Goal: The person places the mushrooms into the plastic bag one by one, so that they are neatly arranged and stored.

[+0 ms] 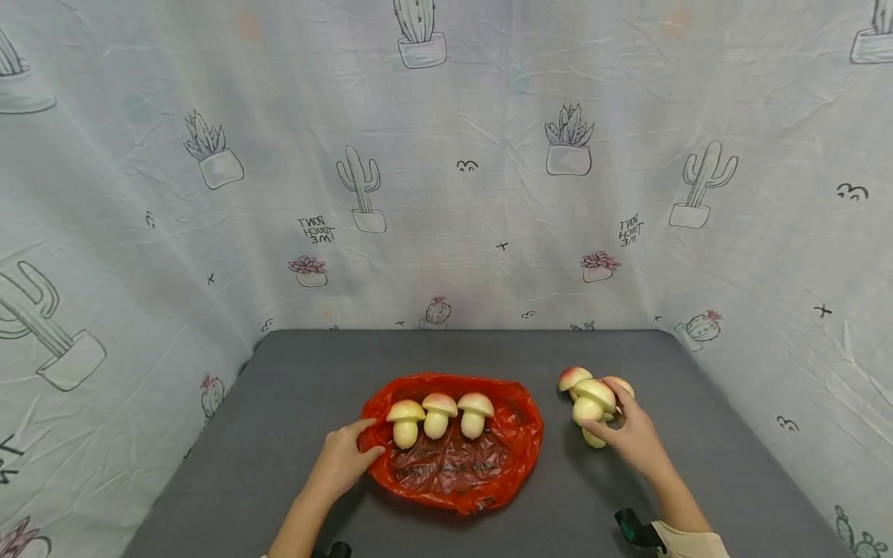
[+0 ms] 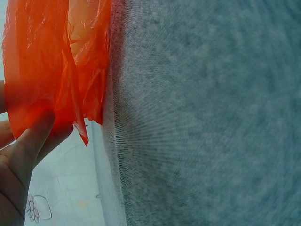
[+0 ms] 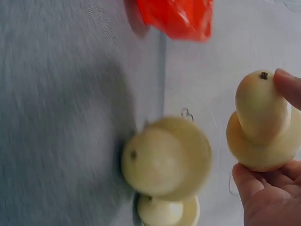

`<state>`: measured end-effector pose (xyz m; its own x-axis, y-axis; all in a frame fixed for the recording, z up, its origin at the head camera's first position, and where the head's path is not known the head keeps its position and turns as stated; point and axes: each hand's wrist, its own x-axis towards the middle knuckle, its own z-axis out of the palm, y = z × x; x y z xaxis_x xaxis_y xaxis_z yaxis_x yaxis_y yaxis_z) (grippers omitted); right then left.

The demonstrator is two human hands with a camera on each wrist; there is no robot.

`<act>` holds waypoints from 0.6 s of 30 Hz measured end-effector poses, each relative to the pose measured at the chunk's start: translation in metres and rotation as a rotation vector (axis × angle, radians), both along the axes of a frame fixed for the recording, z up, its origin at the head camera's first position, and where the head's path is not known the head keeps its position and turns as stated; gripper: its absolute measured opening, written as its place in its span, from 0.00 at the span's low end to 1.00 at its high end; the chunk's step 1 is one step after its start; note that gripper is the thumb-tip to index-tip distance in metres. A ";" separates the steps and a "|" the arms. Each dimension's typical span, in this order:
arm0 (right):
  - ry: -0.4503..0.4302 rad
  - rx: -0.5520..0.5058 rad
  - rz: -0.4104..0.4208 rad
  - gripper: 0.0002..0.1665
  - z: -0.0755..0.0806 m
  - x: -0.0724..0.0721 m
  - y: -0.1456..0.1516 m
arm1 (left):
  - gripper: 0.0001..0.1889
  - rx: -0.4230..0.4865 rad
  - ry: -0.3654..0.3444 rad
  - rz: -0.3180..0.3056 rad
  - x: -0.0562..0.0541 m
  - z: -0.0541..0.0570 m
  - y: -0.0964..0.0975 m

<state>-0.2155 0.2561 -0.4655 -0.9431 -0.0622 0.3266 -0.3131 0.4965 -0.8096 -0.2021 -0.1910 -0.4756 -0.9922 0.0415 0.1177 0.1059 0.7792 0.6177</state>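
My left hand pinches the left rim of a red plastic bag, spread open on the table. In the left wrist view, the thumb and fingers have the thin red film between them. Three mushrooms with pinkish-yellow caps and pale stems lie in a row inside the bag. To the right of it, my right hand grips another mushroom between thumb and fingers, raised off the table. Beneath and around it are more mushrooms, one with a red-tinged cap, partly hidden by the hand.
The grey tabletop runs back to a white curtain printed with cacti, which also hangs at both sides. Near the right sleeve a dark wrist-camera mount shows.
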 end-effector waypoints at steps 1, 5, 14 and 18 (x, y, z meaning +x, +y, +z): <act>-0.011 0.013 -0.002 0.48 -0.001 -0.001 -0.004 | 0.24 0.001 -0.004 -0.002 0.000 0.000 0.000; -0.064 0.042 0.002 0.49 -0.005 -0.003 -0.019 | 0.24 0.000 -0.010 -0.006 0.000 -0.001 0.000; -0.001 0.021 0.123 0.47 -0.005 -0.012 -0.055 | 0.24 -0.011 0.004 -0.003 0.000 -0.001 0.000; 0.006 0.022 0.179 0.47 -0.007 -0.016 -0.066 | 0.24 -0.008 -0.002 -0.006 0.000 -0.001 0.000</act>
